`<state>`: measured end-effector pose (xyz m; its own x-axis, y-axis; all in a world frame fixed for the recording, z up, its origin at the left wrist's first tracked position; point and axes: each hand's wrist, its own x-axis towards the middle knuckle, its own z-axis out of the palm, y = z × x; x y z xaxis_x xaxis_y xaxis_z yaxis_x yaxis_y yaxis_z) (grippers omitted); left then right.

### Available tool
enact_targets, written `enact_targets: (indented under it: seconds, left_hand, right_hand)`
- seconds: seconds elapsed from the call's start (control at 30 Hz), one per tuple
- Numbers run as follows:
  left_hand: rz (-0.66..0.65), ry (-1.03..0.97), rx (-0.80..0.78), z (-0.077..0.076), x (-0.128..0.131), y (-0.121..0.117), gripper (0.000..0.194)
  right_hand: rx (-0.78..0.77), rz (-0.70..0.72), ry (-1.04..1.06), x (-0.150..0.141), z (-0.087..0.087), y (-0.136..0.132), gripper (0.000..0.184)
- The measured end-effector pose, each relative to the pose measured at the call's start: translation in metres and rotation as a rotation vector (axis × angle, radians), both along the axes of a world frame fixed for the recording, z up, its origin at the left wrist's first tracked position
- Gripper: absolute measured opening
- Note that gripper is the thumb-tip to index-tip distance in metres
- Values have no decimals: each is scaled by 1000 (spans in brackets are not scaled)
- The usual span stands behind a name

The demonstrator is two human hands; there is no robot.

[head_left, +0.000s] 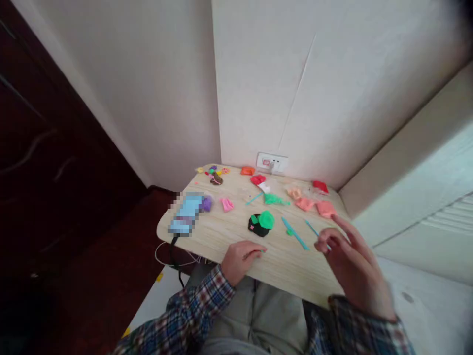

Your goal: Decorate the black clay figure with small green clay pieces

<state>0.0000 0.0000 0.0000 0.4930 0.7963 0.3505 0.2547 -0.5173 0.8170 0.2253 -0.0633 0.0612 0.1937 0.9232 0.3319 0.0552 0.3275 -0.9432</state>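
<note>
Near the front edge of the table, my left hand (240, 259) pinches a tiny piece of green clay (262, 251) between thumb and fingertips. Just beyond it lies a black clay shape (259, 228) with a round green clay piece (266, 220), a smaller green piece and a small pink mark on it. My right hand (353, 264) is raised over the right side, index finger stretched out and the others curved, with nothing visibly held. A thin blue stick tool (311, 227) runs partly behind its fingers. Left of that lies a blue clay knife (295, 233), with a green bit (289, 231) beside it.
A phone-like screen (187, 212), blurred out, stands at the table's left with a black cable. Purple (207, 203), pink (227, 204), green (275, 199) and salmon clay (325, 208) lie about. A brown clay figure (216, 178) sits far left. Behind is a wall socket (272, 161).
</note>
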Motion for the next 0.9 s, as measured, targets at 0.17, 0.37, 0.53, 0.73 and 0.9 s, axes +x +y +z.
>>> enact_targets:
  seconds: [0.17,0.37,0.53,0.73,0.9]
  left_hand:
    - [58,32,-3,5,2,-3,11]
    - [45,-22,49,6,2,1,7]
    - [11,-4,-14,7,3,0,14]
    - [11,-5,-264,6,4,-4,26]
    - [-10,-82,-432,6,5,-4,38]
  right_hand:
    - [-167,7,-362,2,-4,26,24]
    - [-134,-91,-324,-31,-46,7,23]
    - [-128,-56,-400,-42,-57,0,21]
    - [-67,85,-534,-48,-59,2,22]
    - [-41,240,-577,-58,-57,4,31]
